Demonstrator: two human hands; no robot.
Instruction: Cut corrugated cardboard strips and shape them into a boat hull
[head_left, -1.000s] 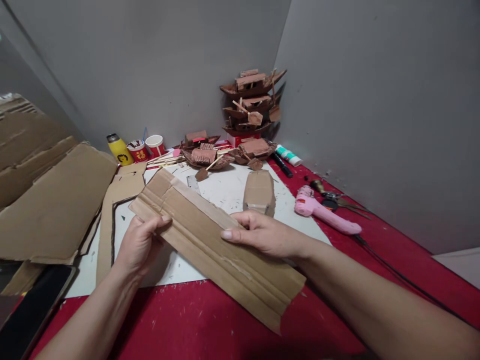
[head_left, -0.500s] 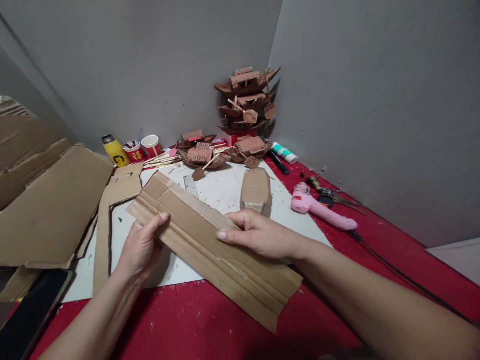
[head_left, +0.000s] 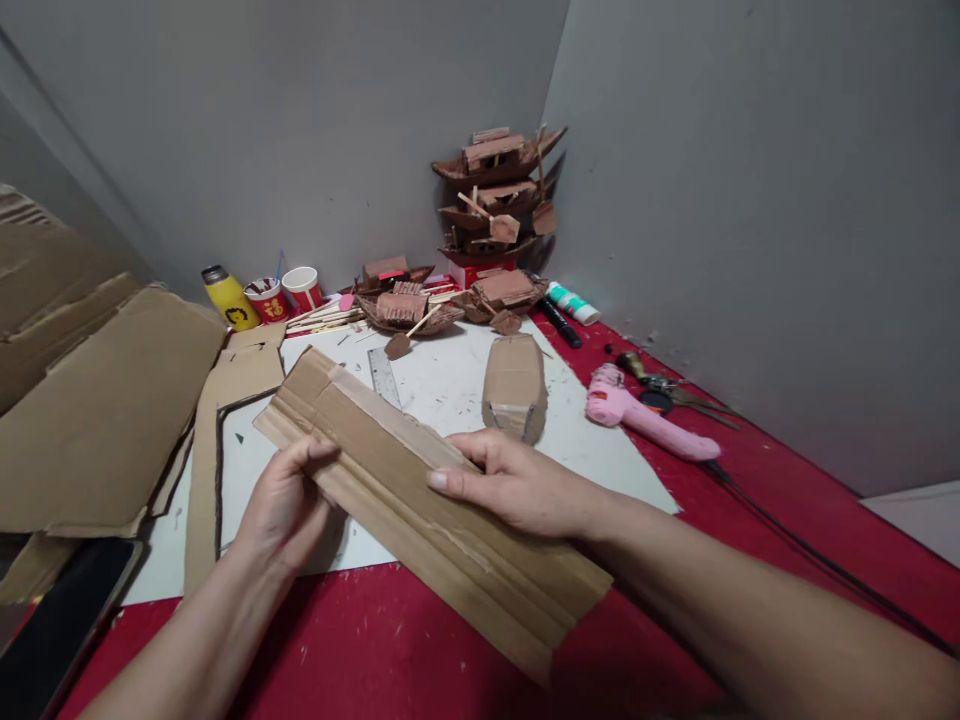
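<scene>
A long creased strip of cardboard [head_left: 405, 490] is held slantwise above the table, its near end toward the lower right. My left hand [head_left: 289, 500] grips its left edge, thumb on top and fingers underneath. Across the middle, my right hand [head_left: 517, 485] pinches the far edge with the thumb on the upper face; its other fingers are partly hidden. Just beyond the right hand, a small boat-shaped cardboard piece [head_left: 514, 375] lies on the white sheet [head_left: 442, 375]. A clear ruler [head_left: 384, 378] rests partly behind the strip.
Brown model boats [head_left: 499, 160] are stacked at the back corner, with more in front. A pink glue gun [head_left: 645, 420] with a cord lies right, near scissors [head_left: 697, 400]. Large cardboard sheets [head_left: 112, 410] lean at left. A yellow bottle [head_left: 229, 298] and paper cups [head_left: 302, 290] stand behind.
The strip's near end has dipped slightly, and my left thumb has bent lower against its edge. Both hands keep hold of it. The view has shifted a little.
</scene>
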